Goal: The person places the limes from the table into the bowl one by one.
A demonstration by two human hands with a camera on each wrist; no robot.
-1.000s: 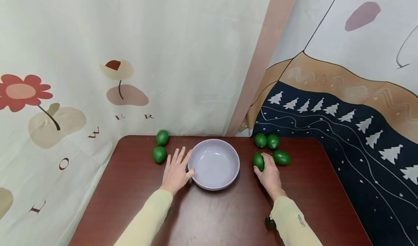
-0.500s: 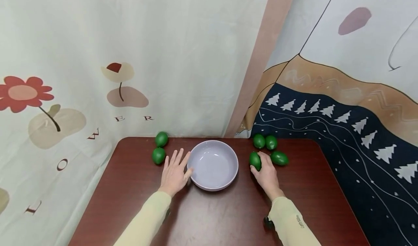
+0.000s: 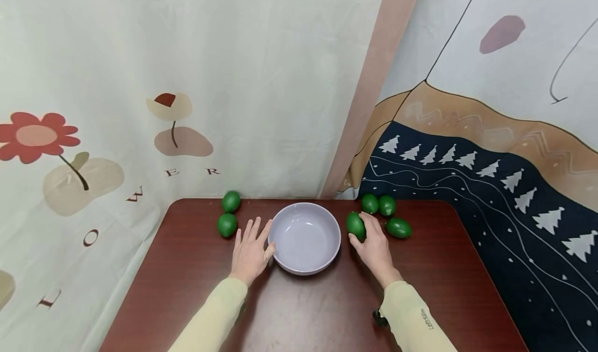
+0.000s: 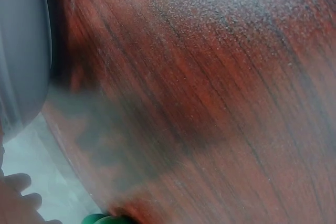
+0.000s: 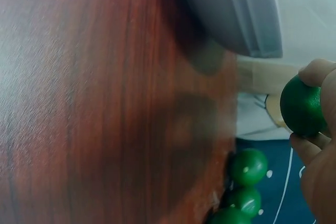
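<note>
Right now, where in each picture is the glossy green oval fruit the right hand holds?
Head: glossy green oval fruit, below and right of centre, in the right hand.
Left wrist: not in it.
Right wrist: near the right edge, about mid-height.
Shared landmark: the round pale-lilac bowl, in all three.

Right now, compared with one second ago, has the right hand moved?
Yes. In the head view, the right hand, gripping a green fruit, has moved left, closer to the bowl.
</note>
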